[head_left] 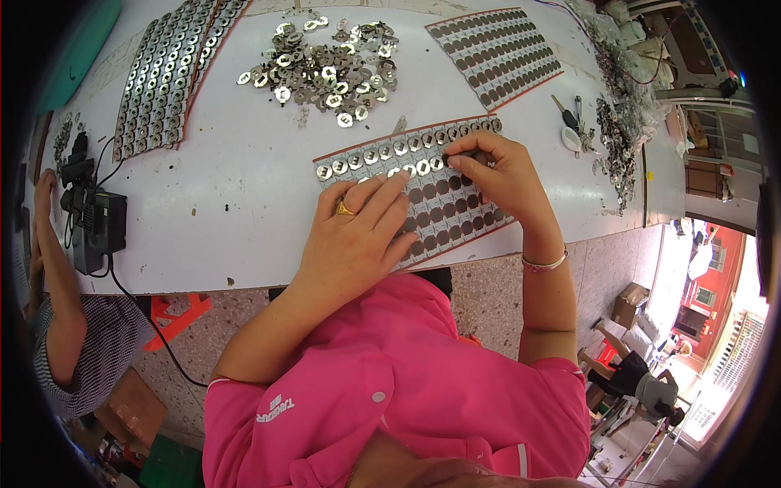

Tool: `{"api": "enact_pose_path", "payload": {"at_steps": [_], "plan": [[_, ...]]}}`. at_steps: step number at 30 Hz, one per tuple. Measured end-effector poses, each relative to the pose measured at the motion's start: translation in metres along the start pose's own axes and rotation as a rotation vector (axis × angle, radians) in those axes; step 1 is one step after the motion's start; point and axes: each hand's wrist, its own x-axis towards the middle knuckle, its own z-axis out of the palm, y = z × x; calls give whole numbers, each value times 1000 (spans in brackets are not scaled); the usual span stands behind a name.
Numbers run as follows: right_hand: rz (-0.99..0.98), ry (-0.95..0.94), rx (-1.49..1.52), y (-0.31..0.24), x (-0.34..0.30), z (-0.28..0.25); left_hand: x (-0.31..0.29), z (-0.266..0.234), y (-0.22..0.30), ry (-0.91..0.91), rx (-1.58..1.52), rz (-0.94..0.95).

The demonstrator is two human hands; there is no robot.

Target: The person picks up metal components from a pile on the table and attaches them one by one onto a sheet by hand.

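A panel (443, 213) lies on the table in front of me, divided into rows of round cells. Shiny metal clips (372, 155) sit in its upper rows, while the lower rows show dark brown discs. My left hand (355, 232) rests on the panel's left part, palm down with fingers stretched out, hiding some cells. At the second row of clips, my right hand (506, 175) pinches with thumb and forefinger; whatever is between the fingertips is too small and covered to make out. Beyond the panel is a loose heap of shiny metal clips (338, 73).
Clip-filled panels (159, 89) lie far left; a brown-disc panel (496, 55) lies far right. Right of it are a screwdriver (563, 111) and metal scraps (616, 154). A black device (99, 224) with cables stands left, near another person's arm (61, 268). A red stool (181, 321) stands below.
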Motion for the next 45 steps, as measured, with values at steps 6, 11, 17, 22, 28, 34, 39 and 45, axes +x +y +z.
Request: {"api": "enact_pose_path", "payload": {"at_steps": [6, 11, 17, 22, 28, 34, 39, 45], "plan": [[-151, 90, -25, 15, -2, 10, 0, 0, 1, -16, 10, -6], [-359, 224, -144, 16, -2, 13, 0, 1, 2, -14, 19, -3], [-225, 290, 15, 22, -11, 23, 2, 4, 4, -11, 57, 2], [-156, 256, 12, 19, -14, 22, 4, 1, 4, -19, 91, 4], [-57, 167, 69, 5, -10, 6, 1, -3, 3, -43, 84, 30], [-403, 541, -50, -15, 99, -78, 1, -10, 8, -162, 72, 81], [-377, 657, 79, -15, 260, -141, 2, -9, 4, -176, 47, 79], [-33, 884, 33, -36, 352, -155, 4, -8, -3, -169, 27, 6]]}}
